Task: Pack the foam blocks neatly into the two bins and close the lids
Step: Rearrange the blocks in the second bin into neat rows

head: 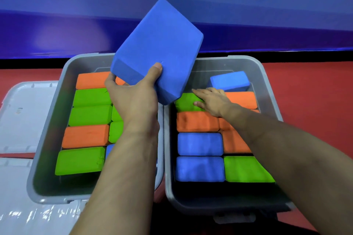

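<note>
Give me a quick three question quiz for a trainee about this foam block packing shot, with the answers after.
1. True or false: the left hand grips a blue block held above the bins.
2. What colour is the block under the right hand's flat fingers?
3. Where do the two lids lie: A) shut on the bins, B) on the floor to the left, C) behind the bins?

Key: 1 true; 2 green; 3 B.

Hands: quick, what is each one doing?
Left hand: holding the big blue foam block.
Right hand: open, flat on the green block.
</note>
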### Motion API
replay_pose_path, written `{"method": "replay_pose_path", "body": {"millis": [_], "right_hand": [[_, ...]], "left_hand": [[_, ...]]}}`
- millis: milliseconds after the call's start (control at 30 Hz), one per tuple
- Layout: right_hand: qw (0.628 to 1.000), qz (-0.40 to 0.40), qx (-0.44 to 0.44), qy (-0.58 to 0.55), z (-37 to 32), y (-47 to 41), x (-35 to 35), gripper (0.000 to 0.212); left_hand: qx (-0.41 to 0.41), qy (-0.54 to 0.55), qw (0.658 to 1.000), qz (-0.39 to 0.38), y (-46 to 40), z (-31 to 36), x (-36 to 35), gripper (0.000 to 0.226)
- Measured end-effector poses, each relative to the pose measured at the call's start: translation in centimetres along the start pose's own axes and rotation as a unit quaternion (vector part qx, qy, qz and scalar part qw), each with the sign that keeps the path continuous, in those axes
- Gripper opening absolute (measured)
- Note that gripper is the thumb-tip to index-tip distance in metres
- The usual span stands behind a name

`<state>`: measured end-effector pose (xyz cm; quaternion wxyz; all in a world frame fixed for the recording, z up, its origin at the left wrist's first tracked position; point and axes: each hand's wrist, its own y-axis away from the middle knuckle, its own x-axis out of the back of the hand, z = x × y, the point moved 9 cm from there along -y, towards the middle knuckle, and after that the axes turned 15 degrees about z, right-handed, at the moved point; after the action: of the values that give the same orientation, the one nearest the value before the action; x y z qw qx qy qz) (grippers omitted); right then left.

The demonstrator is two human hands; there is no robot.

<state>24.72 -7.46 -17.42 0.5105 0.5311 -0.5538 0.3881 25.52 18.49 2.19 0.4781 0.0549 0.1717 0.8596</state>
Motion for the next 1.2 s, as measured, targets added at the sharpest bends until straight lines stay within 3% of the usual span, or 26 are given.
{"method": "replay_pose_path", "body": {"millis": [133,333,433,533,667,800,1000,1200], "right_hand": [[0.998,-0.017,-0.037,-0.053,0.0,1.6,0.2,0.066],[0.943,0.105,-0.208,-0.239,3.0,6.5,8.0,0.057],[0.949,0.139,-0.215,-0.186,2.6,9.9,14.1,0.062],[0.963,0.170,-0.192,-0.082,0.7,14.3,19.1,0.076],[0.964,0.170,-0.189,-0.078,-0.7,17.9,21.8,0.079],[0.969,0.143,-0.180,-0.089,-0.4,18.2,22.1,0.070],[0.958,0.150,-0.188,-0.158,1.3,18.1,22.0,0.069],[0.964,0.138,-0.161,-0.159,1.9,17.4,21.5,0.076]], "left_hand": [[-0.107,-0.063,0.992,-0.004,-0.3,1.5,-0.1,0.101],[-0.259,-0.190,0.947,-0.001,1.4,4.4,-0.4,0.094],[-0.328,-0.226,0.917,-0.033,3.1,5.5,-1.4,0.087],[-0.401,-0.276,0.870,-0.078,4.7,5.4,-2.3,0.088],[-0.484,-0.327,0.800,-0.137,6.3,5.1,-3.4,0.093],[-0.559,-0.399,0.709,-0.158,7.5,3.8,-4.1,0.092],[-0.602,-0.448,0.636,-0.178,9.3,2.3,-7.2,0.089],[-0.588,-0.531,0.557,-0.251,9.3,0.6,-15.0,0.090]]}}
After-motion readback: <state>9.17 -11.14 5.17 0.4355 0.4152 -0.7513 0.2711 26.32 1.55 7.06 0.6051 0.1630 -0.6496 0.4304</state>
